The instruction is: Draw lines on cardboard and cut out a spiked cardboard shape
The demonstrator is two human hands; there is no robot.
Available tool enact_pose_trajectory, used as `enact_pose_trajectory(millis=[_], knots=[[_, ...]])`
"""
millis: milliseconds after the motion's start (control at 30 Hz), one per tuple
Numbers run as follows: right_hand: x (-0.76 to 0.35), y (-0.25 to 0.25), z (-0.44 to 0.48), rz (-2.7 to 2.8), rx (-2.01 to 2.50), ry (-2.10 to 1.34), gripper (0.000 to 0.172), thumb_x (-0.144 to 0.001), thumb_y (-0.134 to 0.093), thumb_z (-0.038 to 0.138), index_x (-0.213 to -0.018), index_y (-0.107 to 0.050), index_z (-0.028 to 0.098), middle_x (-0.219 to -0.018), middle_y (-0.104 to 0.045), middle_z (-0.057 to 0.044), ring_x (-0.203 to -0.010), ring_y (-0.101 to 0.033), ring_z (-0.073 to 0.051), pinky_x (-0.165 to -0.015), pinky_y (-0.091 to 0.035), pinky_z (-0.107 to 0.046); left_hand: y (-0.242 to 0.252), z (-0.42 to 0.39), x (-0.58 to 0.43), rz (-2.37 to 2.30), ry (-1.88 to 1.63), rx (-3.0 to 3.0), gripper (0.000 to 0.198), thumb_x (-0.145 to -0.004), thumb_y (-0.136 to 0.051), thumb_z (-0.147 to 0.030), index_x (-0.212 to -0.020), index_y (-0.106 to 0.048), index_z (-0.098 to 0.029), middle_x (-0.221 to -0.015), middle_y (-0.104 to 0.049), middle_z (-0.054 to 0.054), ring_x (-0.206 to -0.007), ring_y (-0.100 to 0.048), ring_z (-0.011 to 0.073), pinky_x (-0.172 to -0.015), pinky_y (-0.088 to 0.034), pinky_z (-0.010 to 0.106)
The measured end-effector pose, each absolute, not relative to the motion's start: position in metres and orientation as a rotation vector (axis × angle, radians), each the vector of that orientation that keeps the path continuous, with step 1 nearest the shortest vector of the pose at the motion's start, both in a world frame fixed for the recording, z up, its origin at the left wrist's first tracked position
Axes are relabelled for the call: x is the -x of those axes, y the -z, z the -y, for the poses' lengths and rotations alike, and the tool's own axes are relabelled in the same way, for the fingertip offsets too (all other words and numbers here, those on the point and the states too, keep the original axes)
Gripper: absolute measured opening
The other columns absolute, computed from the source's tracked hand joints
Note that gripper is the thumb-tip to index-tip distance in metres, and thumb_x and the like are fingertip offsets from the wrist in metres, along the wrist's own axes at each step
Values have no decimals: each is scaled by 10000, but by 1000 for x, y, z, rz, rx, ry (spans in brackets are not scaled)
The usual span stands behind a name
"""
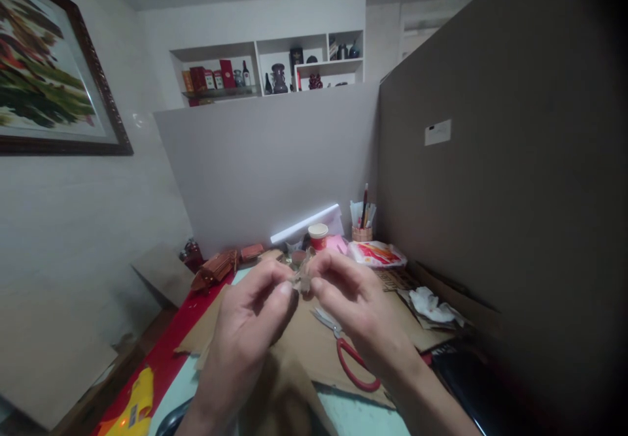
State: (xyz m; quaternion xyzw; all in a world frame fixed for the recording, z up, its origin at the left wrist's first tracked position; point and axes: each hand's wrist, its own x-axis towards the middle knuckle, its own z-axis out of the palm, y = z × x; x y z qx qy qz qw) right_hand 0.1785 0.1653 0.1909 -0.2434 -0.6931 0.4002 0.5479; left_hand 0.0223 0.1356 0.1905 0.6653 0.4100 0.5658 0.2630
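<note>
Both my hands meet above the middle of the table, pinching a small crumpled brownish-grey scrap [305,283] that looks like thin torn cardboard or paper. My left hand [250,328] grips its left side between thumb and forefinger. On its other side, my right hand [360,302] holds it the same way. Scissors with red handles [354,365] lie on a flat cardboard sheet [301,335], partly behind my right hand. The scrap's exact kind is too small and blurred to tell.
A yellow glue gun [135,404] rests at the lower left. Farther back stand a paper cup [318,234] and a pen holder [362,233], beside a red-and-white packet [377,253]. Crumpled white tissue [432,306] lies right. Grey panels [275,168] enclose the table's back and right.
</note>
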Motion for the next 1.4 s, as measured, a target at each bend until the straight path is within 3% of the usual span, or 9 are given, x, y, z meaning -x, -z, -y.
enact_pose_trajectory(millis=[233,467,733,900,1100,1400], knots=[[-177,-192,-162,1686,622,-830,208,-943,-570,317,-777,-510,208,-765,-508,27,-699,-469,-142,-644,-357,-291,-192,-132,-25,-1045,-1566,-2008,199,-1004,-503,-242,-872,-651,-240,-915,-616,4,-881,-582,173,-809,-432,294],[-177,-191,-158,1788,610,-709,207,-997,-483,219,-789,-483,218,-825,-512,11,-774,-482,-162,-704,-362,-309,-196,-131,-24,-1068,-1570,-2085,199,-983,-509,-195,-858,-656,-245,-867,-611,-10,-835,-562,160,-766,-425,268],[-169,-186,-155,1728,638,-514,210,-913,-488,90,-775,-410,228,-805,-468,28,-743,-470,-148,-679,-361,-297,-194,-131,-25,-1065,-1565,-2055,192,-986,-515,-200,-870,-656,-256,-912,-621,-16,-875,-579,153,-791,-431,258],[-164,-181,-158,1655,648,-505,195,-879,-502,97,-769,-411,229,-794,-465,27,-733,-476,-152,-664,-366,-301,-191,-132,-27,-1065,-1630,-2014,194,-969,-535,-170,-854,-655,-271,-921,-613,-14,-912,-574,159,-817,-434,256],[-164,-180,-158,1634,665,-483,180,-849,-500,96,-760,-420,230,-792,-469,21,-725,-478,-154,-663,-368,-305,-185,-133,-33,-983,-1766,-1880,211,-936,-565,-173,-804,-684,-287,-876,-621,-20,-888,-561,161,-738,-425,251],[-164,-179,-162,1621,636,-458,188,-847,-490,87,-757,-403,228,-784,-449,28,-707,-457,-144,-648,-362,-296,-183,-136,-29,-983,-1645,-1752,177,-953,-580,-276,-816,-689,-249,-890,-619,-8,-901,-564,161,-707,-388,255]])
